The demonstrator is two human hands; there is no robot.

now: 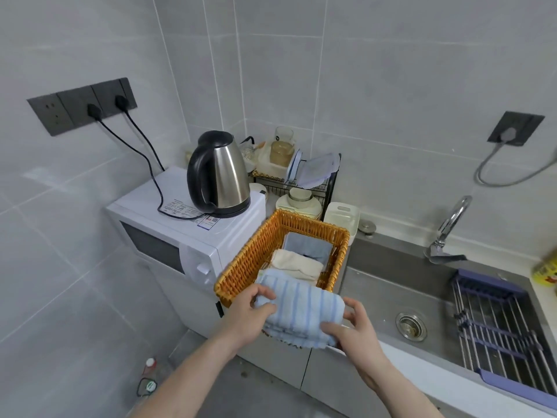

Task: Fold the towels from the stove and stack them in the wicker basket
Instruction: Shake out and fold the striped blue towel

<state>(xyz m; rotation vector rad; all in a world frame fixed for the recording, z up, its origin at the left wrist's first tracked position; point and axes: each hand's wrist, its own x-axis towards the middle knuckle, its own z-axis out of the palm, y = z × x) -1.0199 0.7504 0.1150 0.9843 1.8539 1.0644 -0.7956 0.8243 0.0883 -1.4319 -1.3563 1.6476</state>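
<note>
1. Head view showed the wicker basket (256,254) on the table, wedged between the microwave (180,236) and the sink (422,297), and it already held two folded towels.
2. The grey-blue towel (307,247) lay at the basket's far end; the cream towel (297,263) sat just nearer, touching it.
3. A striped blue towel (301,309), already folded into a thick pad, was poised over the basket's near rim, partly inside.
4. The left hand (250,315) had its grip pinched on the towel's left edge; the right hand (352,330) clamped the right edge, thumb on top.
5. By my reckoning this third towel only needed lowering beside the cream one.
6. The stove lay outside what I could see, so whether more towels waited there, I could not tell.
</note>
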